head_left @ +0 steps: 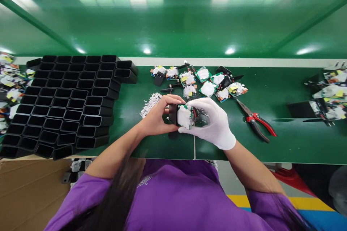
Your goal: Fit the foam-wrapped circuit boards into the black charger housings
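Observation:
Bare, my left hand (159, 117) grips a black rectangular plastic case (172, 112) near the middle of the bench. A white glove covers my right hand (213, 122), whose fingers close round a green circuit board (185, 116) coated with white filler. The board's left end is at the mouth of the case; how far inside it sits, I cannot tell. Dark and red wires bunch at its right end, partly behind the gloved fingers. Just beyond my hands lie several similar circuit boards (207, 88) with white filler, black plastic pieces and cords.
Rows of black cases (67, 104) stand packed together on the left. White crumbs (150, 104) are heaped beside my left hand. Red-handled pliers (255, 119) lie to the right. More boards (336, 97) sit at the far right, others (11, 83) at the far left. A cardboard box (32, 191) is below left.

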Motion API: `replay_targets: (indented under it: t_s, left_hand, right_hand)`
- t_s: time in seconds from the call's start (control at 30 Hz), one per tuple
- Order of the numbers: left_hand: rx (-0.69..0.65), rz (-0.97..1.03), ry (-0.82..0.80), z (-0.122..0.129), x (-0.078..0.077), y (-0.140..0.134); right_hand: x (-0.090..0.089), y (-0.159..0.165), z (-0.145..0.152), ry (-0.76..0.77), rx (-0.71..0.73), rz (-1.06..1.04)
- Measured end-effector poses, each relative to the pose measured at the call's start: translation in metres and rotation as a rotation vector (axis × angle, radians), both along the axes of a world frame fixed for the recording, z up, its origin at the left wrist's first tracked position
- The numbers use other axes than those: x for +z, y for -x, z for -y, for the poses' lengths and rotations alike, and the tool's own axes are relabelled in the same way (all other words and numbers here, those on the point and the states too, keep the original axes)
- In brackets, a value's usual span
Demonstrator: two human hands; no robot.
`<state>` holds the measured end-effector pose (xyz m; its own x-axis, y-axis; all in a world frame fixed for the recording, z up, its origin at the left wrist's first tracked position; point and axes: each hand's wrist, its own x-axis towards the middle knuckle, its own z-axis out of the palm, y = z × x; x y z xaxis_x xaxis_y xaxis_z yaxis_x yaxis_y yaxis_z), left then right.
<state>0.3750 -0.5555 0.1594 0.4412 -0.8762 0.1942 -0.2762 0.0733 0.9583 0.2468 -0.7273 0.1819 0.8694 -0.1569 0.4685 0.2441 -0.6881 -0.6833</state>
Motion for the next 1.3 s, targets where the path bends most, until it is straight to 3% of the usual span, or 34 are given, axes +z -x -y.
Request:
replay_targets:
  t_s: [0.3,0.53,0.9,1.3]
  left_hand:
    - [-0.04,0.05,0.065,-0.0002,0.0011,-0.0013]
    - [-0.028,0.003,-0.005,-0.0007,0.0013,-0.0013]
    - [-0.057,0.074,0.172,0.0008,-0.0046,-0.0033]
    - [-0.069,0.115,0.192,0.0003,-0.0039,-0.007]
  right_hand:
    - [0.0005,-0.0025,-0.0025,0.065,0.004,0.097]
    - [-0.0005,-0.002,-0.0038,0.077,0.007,0.112]
    - [-0.0043,-0.0031,-0.0046,0.191,-0.018,0.217]
    - [-0.0004,-0.0043,-0.006,0.28,-0.04,0.225]
